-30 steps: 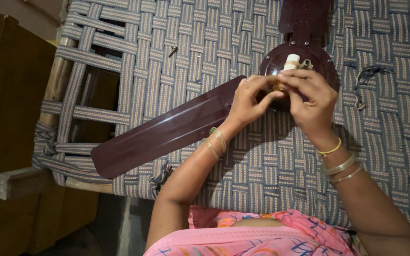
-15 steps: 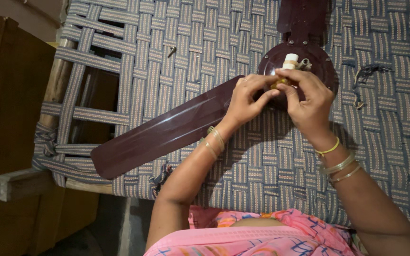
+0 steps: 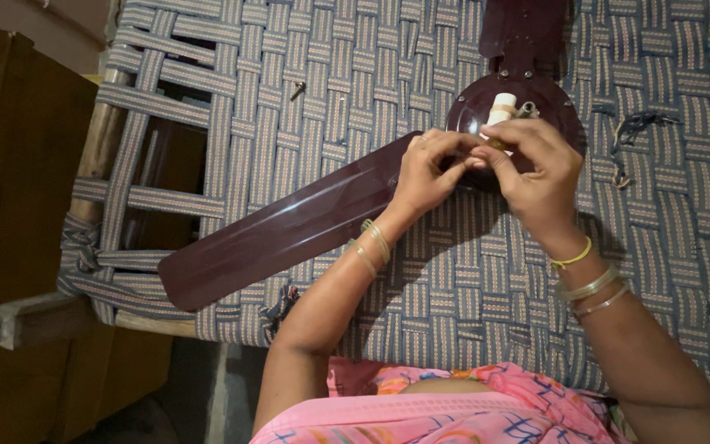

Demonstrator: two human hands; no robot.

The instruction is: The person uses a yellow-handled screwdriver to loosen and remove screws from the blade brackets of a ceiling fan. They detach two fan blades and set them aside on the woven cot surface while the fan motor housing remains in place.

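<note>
Hands are met over the hub (image 3: pixel 548 103) of a maroon ceiling fan laid flat on a woven cot (image 3: pixel 306 74). Left hand (image 3: pixel 425 177) and right hand (image 3: pixel 540 177) are pinched narrow on a small yellowish fitting (image 3: pixel 496 142) beside the white stub (image 3: pixel 502 107). 1 blade (image 3: pixel 281 230) is splayed left. 1 loose screw (image 3: pixel 297 89) is left on the webbing; no containers are seen.

Woven-strap cot (image 3: pixel 306 90) fills the view, its wooden frame (image 3: pixel 39 316) at 8 o'clock. Brown wooden cabinet (image 3: pixel 10 164) at 9 o'clock. Dim light; dark floor (image 3: pixel 191 386) below.
</note>
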